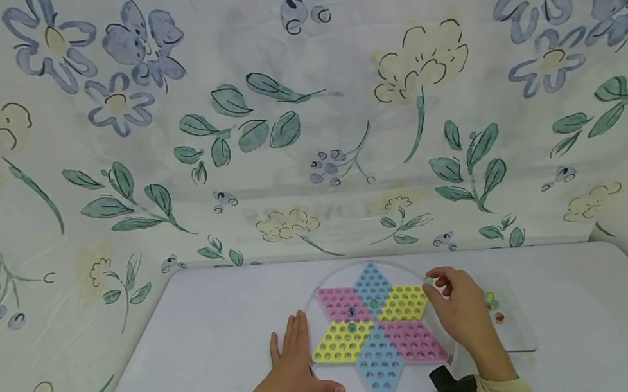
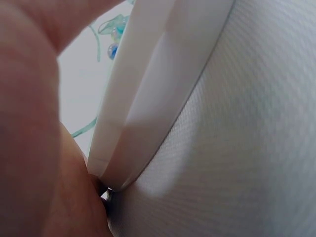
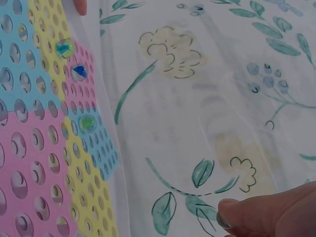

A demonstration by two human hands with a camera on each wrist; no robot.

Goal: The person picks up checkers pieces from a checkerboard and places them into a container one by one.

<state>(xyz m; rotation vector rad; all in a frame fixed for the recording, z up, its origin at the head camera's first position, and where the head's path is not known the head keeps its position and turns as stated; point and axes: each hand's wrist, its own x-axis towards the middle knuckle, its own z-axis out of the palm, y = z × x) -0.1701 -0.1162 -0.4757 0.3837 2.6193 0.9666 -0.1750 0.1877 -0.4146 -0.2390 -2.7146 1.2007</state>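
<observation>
We see the right hand (image 1: 462,315) pinching a marble (image 1: 428,280) over the yellow point of the Chinese checkers board (image 1: 376,331); left hand (image 1: 293,370) flat on the table (image 1: 204,351), fingers straight against the board's rim, apparently steadying it. Spare marbles (image 1: 493,306) lie just right.

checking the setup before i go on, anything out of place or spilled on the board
Nothing stands out. The star board lies flat on the table, three marbles sit in holes near its centre, and spare marbles stay on the clear tray.
</observation>
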